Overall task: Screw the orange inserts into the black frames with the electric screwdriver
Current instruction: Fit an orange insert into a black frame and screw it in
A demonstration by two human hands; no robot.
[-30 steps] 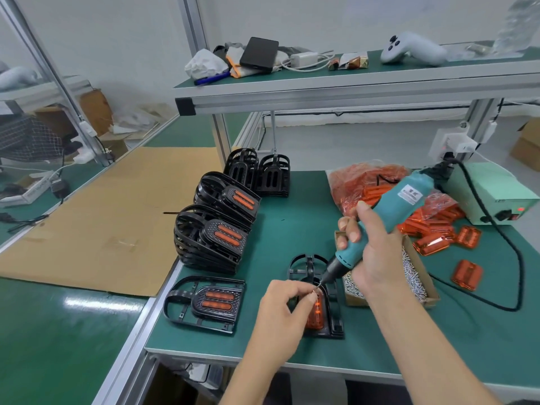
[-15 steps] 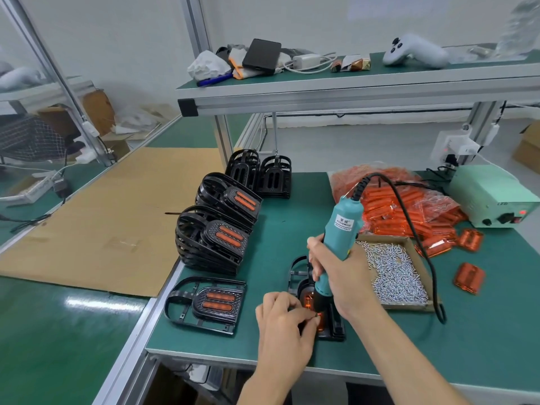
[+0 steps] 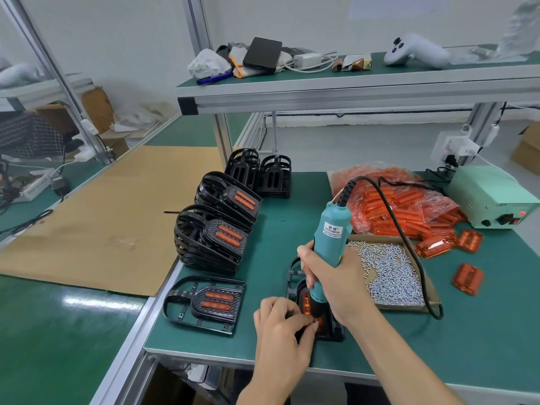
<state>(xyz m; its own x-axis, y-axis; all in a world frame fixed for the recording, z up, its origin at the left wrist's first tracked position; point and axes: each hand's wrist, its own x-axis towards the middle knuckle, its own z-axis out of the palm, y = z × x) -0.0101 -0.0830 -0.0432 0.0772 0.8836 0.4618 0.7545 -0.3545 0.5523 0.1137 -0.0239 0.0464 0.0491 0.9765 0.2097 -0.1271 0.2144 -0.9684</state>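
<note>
Green bench mat (image 3: 263,340), aluminium-framed shelf (image 3: 350,92) overhead, cardboard sheet (image 3: 102,223) on the next bench. Right hand (image 3: 336,276) wrapped round the teal electric screwdriver (image 3: 328,244), near upright, tip down on the orange insert (image 3: 305,301) in the black frame (image 3: 336,331) at the front edge. Left hand (image 3: 280,331) fingers curled, pinching at the tip. Screw box (image 3: 388,273) just right.

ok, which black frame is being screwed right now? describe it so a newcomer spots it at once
Start at the cardboard tray of screws on the green bench. Just left of it, near the front edge, one black frame lies flat under both hands. Unlike the stacked frames, it has the teal electric screwdriver standing in it, its orange insert partly hidden.
</note>
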